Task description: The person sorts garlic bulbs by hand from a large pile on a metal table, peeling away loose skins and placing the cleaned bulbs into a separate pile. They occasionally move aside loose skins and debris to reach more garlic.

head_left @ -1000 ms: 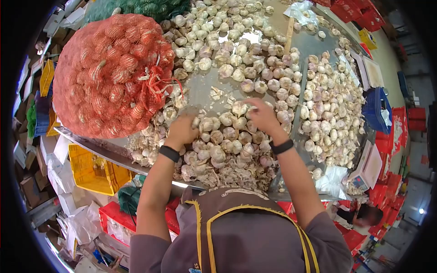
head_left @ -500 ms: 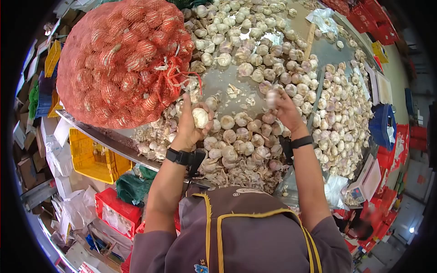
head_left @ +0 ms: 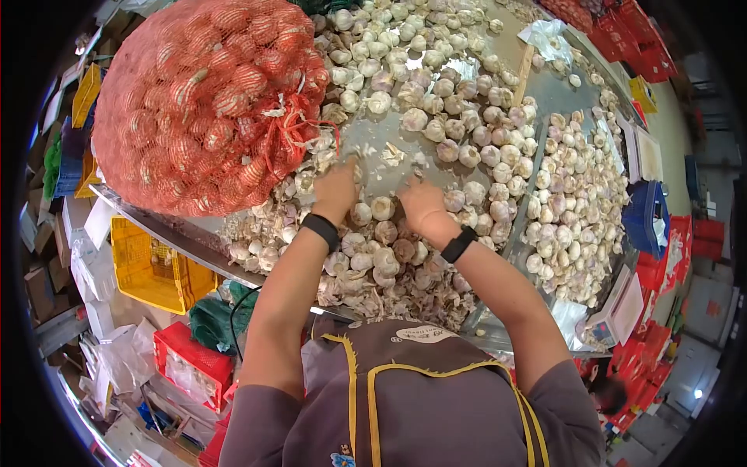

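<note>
Loose garlic bulbs (head_left: 385,231) lie around both my hands on a metal work table (head_left: 377,134). My left hand (head_left: 337,189) is palm down beside the knot of a red net sack of garlic (head_left: 210,109); its fingers are blurred and partly hidden. To its right, my right hand (head_left: 424,206) points down at the tabletop with its fingers bent together. Whether anything is between those fingers is hidden. Just beyond the hands are scraps of garlic skin (head_left: 394,154). No bulb shows in either hand.
A wooden strip (head_left: 524,75) and a metal divider (head_left: 526,198) border another heap of garlic (head_left: 580,202) at the right. Further right stands a blue basket (head_left: 647,218). Below the table's left edge are a yellow crate (head_left: 152,265) and a red crate (head_left: 191,366).
Both hands have come down to the tabletop, the right one moving left and closer to the left. The garlic bulbs seen in them before no longer show there.
</note>
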`<state>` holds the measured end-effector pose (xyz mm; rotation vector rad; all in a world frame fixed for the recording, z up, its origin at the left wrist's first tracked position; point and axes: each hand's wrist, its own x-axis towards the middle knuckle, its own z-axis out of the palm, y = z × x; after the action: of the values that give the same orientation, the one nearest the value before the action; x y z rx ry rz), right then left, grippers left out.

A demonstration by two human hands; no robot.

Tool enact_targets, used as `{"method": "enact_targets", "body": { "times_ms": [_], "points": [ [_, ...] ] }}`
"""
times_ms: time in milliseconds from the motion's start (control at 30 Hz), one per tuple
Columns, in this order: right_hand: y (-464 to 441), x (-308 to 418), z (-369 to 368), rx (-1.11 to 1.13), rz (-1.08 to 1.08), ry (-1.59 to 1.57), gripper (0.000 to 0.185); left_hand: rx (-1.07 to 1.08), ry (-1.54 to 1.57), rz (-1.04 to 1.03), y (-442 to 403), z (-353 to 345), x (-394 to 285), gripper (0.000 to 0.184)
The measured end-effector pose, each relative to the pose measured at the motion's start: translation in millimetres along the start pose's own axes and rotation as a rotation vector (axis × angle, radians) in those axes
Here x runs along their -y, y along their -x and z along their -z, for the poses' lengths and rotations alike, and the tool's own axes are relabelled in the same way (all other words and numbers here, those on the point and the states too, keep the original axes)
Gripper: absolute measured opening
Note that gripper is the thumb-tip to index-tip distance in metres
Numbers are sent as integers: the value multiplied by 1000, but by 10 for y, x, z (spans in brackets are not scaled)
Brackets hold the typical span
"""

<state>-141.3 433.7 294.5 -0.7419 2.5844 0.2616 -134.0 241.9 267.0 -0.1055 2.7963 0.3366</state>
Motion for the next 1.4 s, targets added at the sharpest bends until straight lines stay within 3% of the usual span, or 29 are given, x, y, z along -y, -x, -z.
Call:
{"method": "enact_targets", "body": {
  "times_ms": [100,133,200,233,267,333,367,400,433,467,500,533,600,633,667,700,767,833,900,933,967,1033,1067,1133,1167,1233,1300,1333,1400],
  "points": [
    [-74,-45,-22,4,-47,20,37,25,461,10,20,61,156,52],
    [-88,-72,-1,23,-68,-12,33,24,456,7,57,46,195,52],
    [-68,-157,277,136,-57,-88,36,119,1286,-43,173,67,227,46],
    [-49,-215,367,251,-47,-157,40,300,1543,7,285,148,252,41],
    [-43,-301,334,247,-52,-164,40,303,1535,2,424,293,207,41],
    [-16,-522,178,28,-41,-620,40,315,1779,39,635,452,87,40],
    [2,-612,83,23,-55,-618,40,335,1806,-3,673,420,100,41],
    [27,-686,6,58,-13,-1112,40,346,1807,-14,718,427,18,41],
    [51,-751,-79,89,36,-1608,41,181,1741,-41,771,441,-80,41],
    [145,-758,-94,81,27,-1609,41,18,1668,-67,815,470,-179,41],
    [294,-718,-102,270,99,-2029,42,-68,1469,-116,840,506,-269,41],
    [438,-662,-124,481,185,-2439,43,-64,1469,-122,906,544,-403,41],
    [644,-452,-295,678,285,-2795,46,-164,961,-413,1069,624,-733,44],
    [755,-316,-324,553,110,-2868,47,-161,957,-417,1096,631,-881,44],
    [873,-263,-392,549,114,-2873,47,-237,703,-644,1116,632,-1020,46],
    [975,-235,-489,404,69,-2996,48,-306,437,-860,1130,634,-1098,48],
    [1072,-372,-800,197,28,-3046,49,-227,556,-792,1175,623,-1161,49],
    [1181,-791,-1080,121,180,-3270,49,-176,756,-671,1155,595,-1134,47],
    [1442,-1198,-795,-319,262,-3000,51,-186,616,-477,1050,564,-973,45],
    [1547,-1380,-762,-427,676,-3029,56,-196,538,-408,961,491,-840,45],
    [1595,-1698,-885,-576,865,-3096,67,-206,460,-336,872,394,-696,44],
    [1852,-2109,-853,-1086,858,-3126,81,-174,366,-313,756,243,-456,46],
    [1879,-2111,-755,-1082,853,-3128,81,-143,274,-291,713,176,-386,47],
    [1914,-2089,-566,-1456,767,-3330,85,-72,260,-313,654,74,-337,49],
    [1799,-2127,-693,-1491,350,-3259,75,-3,246,-336,618,26,-319,51],
    [1458,-2017,-775,-979,-12,-2851,66,-8,261,-403,509,-112,-261,54],
    [1138,-1518,-478,-620,-343,-1789,44,-11,274,-473,440,-166,-249,58],
    [929,-1406,-477,-448,-252,-1458,35,3,230,-489,411,-163,-251,57],
    [683,-1179,-519,-504,47,-632,36,12,185,-500,352,-206,-210,56]
  ]
}}
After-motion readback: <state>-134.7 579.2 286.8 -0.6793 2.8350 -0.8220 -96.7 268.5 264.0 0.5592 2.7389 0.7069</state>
